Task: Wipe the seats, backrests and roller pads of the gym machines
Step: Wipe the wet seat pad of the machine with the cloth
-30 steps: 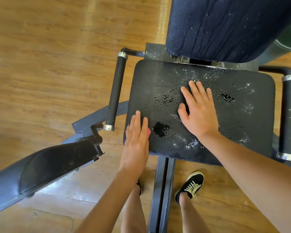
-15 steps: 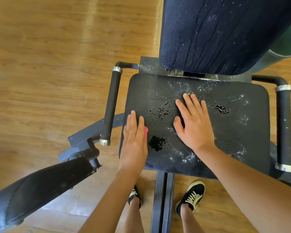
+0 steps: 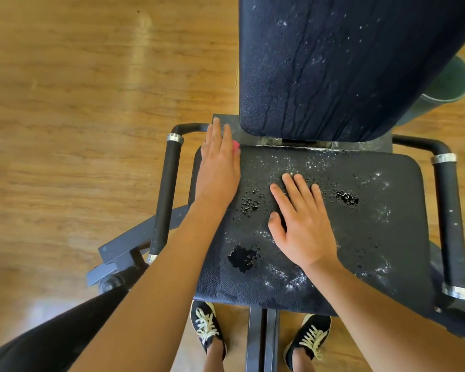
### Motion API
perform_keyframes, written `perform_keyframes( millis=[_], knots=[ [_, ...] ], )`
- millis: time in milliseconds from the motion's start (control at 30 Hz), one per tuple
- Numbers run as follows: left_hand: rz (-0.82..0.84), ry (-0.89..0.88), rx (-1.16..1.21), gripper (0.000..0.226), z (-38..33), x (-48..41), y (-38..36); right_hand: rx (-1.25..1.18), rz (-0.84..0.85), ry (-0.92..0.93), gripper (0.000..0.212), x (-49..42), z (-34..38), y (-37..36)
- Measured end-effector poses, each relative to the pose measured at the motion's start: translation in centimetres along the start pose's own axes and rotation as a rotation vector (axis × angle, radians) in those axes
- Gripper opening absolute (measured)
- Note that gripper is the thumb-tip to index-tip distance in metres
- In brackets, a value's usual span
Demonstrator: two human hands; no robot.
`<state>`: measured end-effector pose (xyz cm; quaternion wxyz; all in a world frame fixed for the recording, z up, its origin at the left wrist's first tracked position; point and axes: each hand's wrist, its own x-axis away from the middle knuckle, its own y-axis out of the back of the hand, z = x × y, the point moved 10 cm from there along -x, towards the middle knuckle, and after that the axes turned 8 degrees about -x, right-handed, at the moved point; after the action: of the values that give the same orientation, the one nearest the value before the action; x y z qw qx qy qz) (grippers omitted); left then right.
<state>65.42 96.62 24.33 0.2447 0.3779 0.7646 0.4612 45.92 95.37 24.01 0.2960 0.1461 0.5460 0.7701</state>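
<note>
Right hand [image 3: 304,226] lies flat on the middle of the seat [image 3: 387,251], fingers straight and spread, beaded water [image 3: 346,198] either side of it. Farther off, left hand [image 3: 218,167] presses flat on a pink cloth [image 3: 236,146] at the seat's far-left corner, so the wet stretch runs rightward from it. Beyond both rises the streaked backrest [image 3: 346,63]

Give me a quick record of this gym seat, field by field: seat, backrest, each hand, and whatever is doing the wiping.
seat: black pad, wet, droplets all over, small puddle near the front
backrest: dark pad, upright behind the seat, drip streaks running down
left hand: flat at the seat's back left corner, pressing a pink wiper
pink wiper: only an edge shows; cloth or sponge, cannot tell
right hand: flat on the seat's middle, fingers spread, holding nothing
</note>
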Motion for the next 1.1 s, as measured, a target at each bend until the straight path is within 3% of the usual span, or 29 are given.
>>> perform_keyframes(
  millis=[233, 700, 967, 1100],
  knots=[
    [0.015, 0.064, -0.173, 0.054, -0.2, -1.0, -0.5, -0.021, -0.010, 0.003, 0.052, 0.0, 0.0, 0.0],
    [-0.020, 0.007, -0.133, 0.047, -0.4, 4.6, -1.2, -0.014, 0.018, -0.010, 0.053, 0.0, -0.1, -0.2],
    [0.027, 0.043, -0.156, 0.047, -0.3, -0.2, -1.4, -0.009, -0.002, -0.003, 0.052, 0.0, 0.0, 0.0],
    [-0.006, 0.011, -0.165, 0.045, -0.6, 1.4, -1.0, -0.016, -0.006, -0.001, 0.052, 0.0, 0.1, 0.1]
  ],
)
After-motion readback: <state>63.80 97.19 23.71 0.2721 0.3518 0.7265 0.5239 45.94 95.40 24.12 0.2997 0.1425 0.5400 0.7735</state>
